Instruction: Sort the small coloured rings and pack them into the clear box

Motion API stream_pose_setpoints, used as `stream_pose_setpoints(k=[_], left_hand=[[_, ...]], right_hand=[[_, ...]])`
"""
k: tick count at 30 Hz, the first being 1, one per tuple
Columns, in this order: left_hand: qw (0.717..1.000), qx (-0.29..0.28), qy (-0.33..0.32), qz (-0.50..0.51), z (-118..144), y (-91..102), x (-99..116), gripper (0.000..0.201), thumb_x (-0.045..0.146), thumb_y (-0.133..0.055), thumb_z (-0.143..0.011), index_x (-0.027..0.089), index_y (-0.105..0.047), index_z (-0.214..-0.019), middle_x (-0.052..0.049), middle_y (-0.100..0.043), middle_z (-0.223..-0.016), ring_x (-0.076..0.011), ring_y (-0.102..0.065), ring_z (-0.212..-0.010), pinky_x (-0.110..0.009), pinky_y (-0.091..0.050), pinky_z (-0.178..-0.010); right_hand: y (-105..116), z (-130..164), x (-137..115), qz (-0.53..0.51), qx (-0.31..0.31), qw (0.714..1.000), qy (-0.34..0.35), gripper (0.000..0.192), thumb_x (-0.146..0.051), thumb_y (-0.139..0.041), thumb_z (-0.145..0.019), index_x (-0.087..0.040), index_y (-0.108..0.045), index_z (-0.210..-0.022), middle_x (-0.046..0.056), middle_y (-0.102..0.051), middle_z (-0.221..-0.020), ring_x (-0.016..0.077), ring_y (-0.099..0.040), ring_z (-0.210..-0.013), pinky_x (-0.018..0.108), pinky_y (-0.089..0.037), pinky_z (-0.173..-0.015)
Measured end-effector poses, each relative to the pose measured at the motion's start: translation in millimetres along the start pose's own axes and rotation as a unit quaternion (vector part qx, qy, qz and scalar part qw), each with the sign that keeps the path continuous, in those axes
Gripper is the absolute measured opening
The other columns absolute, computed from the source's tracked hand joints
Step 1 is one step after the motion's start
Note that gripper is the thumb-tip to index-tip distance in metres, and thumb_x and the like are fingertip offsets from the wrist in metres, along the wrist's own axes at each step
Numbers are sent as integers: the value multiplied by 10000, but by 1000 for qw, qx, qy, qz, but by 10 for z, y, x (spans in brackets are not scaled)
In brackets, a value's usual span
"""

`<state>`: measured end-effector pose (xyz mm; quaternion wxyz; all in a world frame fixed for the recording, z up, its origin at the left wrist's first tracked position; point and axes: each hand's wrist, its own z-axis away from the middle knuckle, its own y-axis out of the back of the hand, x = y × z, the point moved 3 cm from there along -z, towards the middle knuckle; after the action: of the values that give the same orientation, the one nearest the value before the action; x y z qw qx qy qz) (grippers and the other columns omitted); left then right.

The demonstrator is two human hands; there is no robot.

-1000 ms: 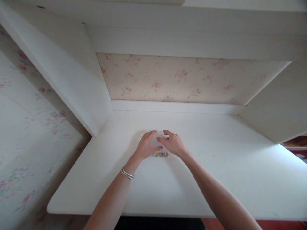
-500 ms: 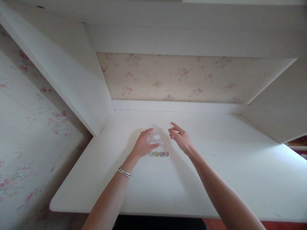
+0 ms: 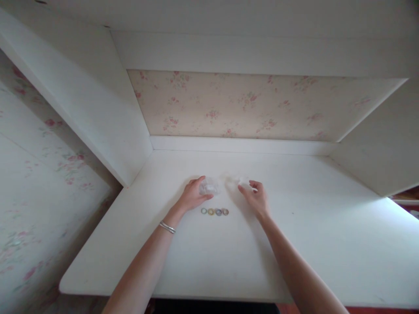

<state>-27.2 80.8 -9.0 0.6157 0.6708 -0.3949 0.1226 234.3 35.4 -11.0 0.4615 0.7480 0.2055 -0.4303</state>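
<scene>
My left hand (image 3: pixel 193 194) is curved around the side of a clear plastic container (image 3: pixel 209 187), thumb at the front and fingers behind. The container is at the desk surface, its outline faint against the white. To the right, my right hand (image 3: pixel 257 197) has thumb and fingers close to a small clear, whitish piece (image 3: pixel 241 179); its shape is blurred. In front of the container lie several small rings in a row: a greenish ring (image 3: pixel 201 211), a yellowish ring (image 3: pixel 208 212), a grey-blue ring (image 3: pixel 218 209) and a brownish ring (image 3: pixel 225 209). Neither hand touches them.
The white desk (image 3: pixel 327 244) has side panels (image 3: pixel 98 109) left and right and a shelf above. Behind it is a floral-patterned wall (image 3: pixel 229 104). A silver bracelet (image 3: pixel 167 226) is on my left wrist.
My left hand has moved slightly left and its hold on the clear container looks closer. My right hand has moved right and slightly nearer, and the whitish piece now shows by its fingertips.
</scene>
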Motion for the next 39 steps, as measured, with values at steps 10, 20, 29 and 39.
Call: stream_pose_setpoints(k=[10, 20, 29, 39], left_hand=[[998, 4, -23, -54, -48, -70, -76, 712, 534, -700, -630, 240, -506, -1249, -74, -538, -1279, -280, -453, -1200, -435, -349, -1029], [994, -35, -36, -101, -44, -101, -74, 724, 585, -688, -611, 295, -515, -1252, -49, -539, -1283, -282, -457, -1181, -430, -346, -1010], [993, -47, -35, -106, -46, -90, -91, 611, 478, -677, -684, 287, -525, -1244, -40, -549, -1274, -250, -459, -1190, -402, -329, -1027], [995, -9, -45, -92, 13, -66, -60, 588, 431, -680, -705, 264, -534, -1249, -42, -575, -1234, -240, -490, -1148, -378, -367, -1007]], right_hand=[[-43, 93, -6, 237, -40, 968, 75, 465, -584, -488, -766, -197, -543, -1019, 115, -630, -1000, 260, -557, -975, 362, -385, -866], [-42, 143, -29, 271, -60, 955, 99, 406, -554, -479, -797, -220, -528, -1024, 95, -607, -1030, 245, -542, -1002, 340, -397, -857], [-55, 108, 19, 262, -63, 958, 99, 405, -501, -512, -779, -210, -523, -1061, 93, -596, -1059, 261, -511, -1062, 368, -364, -913], [-55, 107, 22, 259, -61, 958, 104, 399, -494, -510, -778, -212, -513, -1060, 88, -593, -1045, 263, -503, -1053, 369, -352, -915]])
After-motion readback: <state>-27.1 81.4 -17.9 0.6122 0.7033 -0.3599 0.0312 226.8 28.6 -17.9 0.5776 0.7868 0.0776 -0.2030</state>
